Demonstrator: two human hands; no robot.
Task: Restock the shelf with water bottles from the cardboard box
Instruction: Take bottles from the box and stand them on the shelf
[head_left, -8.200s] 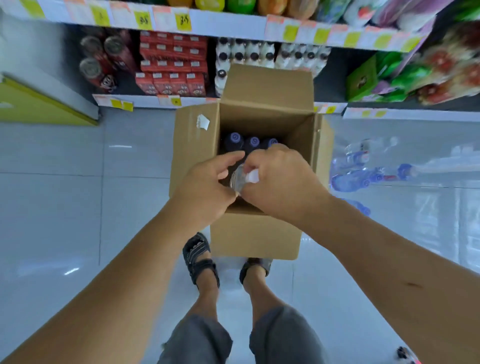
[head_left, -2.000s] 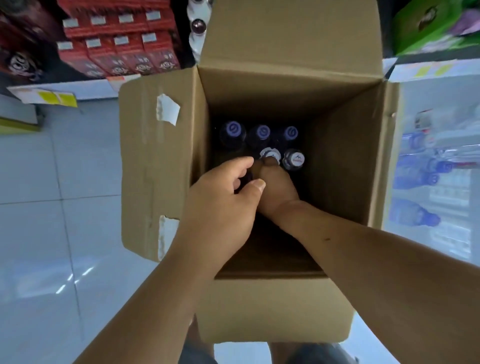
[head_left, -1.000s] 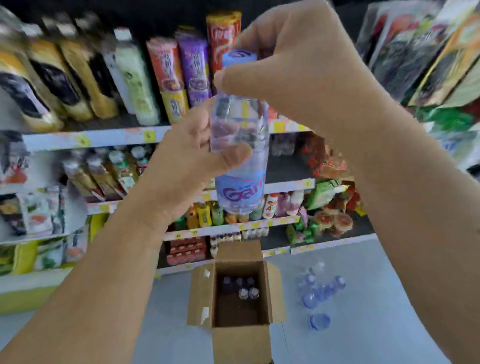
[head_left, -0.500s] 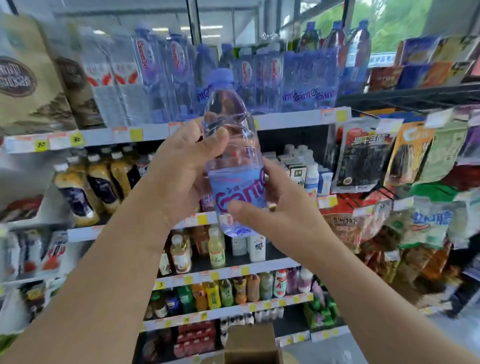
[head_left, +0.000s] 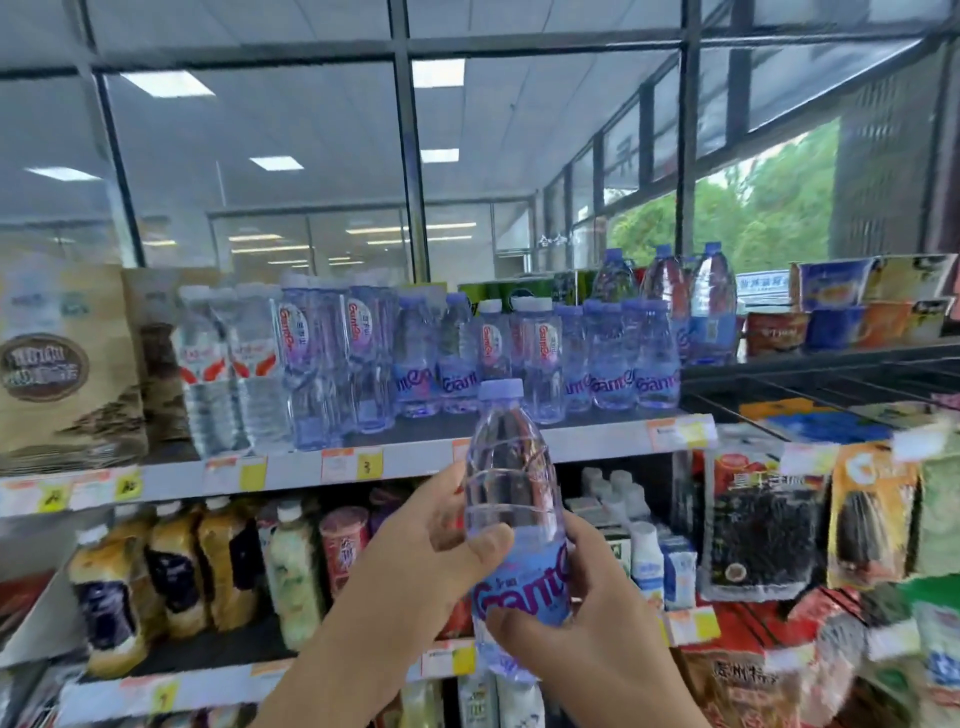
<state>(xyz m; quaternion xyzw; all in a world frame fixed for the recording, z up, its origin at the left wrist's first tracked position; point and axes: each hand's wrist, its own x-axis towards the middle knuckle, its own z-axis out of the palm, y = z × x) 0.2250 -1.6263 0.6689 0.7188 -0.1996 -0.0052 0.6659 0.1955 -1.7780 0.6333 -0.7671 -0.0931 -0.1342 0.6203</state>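
Water bottle (head_left: 511, 499) upright in both my hands, in front of the shelf (head_left: 405, 465).

Lower centre of the frame: my left hand (head_left: 415, 561) wraps the clear bottle's middle, thumb across the front, and my right hand (head_left: 587, 618) grips its purple label just below. Its cap is on. Beyond, across mid-frame, the shelf carries shelved bottles (head_left: 608, 358) of the same brand in rows.

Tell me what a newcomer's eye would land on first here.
The clear water bottle with its pale purple cap grabs the eye first, held upright at centre frame by the left hand and the right hand. Just behind it, the top shelf carries a row of matching bottles. Green trees show through the glass at upper right.
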